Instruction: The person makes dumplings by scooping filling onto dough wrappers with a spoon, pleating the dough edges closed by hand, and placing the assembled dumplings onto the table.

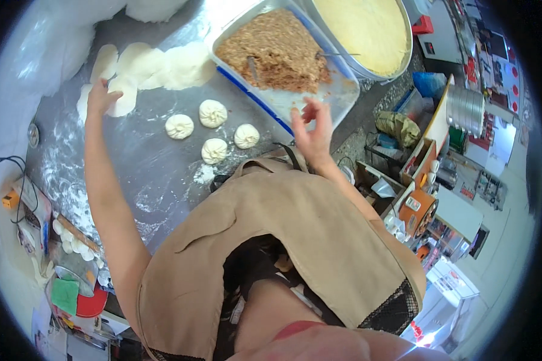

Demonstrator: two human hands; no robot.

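Observation:
My left hand (100, 97) is at the far left of the floured metal worktop (140, 180), its fingers on the edge of a flat round dough wrapper (124, 97). More thin wrappers (162, 67) lie overlapping in a row beyond it. My right hand (314, 128) is raised over the near edge of a plastic tub (284, 106) of minced filling (271, 45), its fingers apart and slightly curled, holding nothing. Several pleated, filled buns (213, 113) sit on the worktop between my hands. A thin metal utensil (338, 54) rests in the filling.
A large round metal pan (366, 36) of pale yellow dough or batter stands beyond the tub. Clear plastic sheeting (58, 49) hangs or lies at the upper left. A rolling pin (77, 232) and small dough pieces (74, 243) lie at the lower left.

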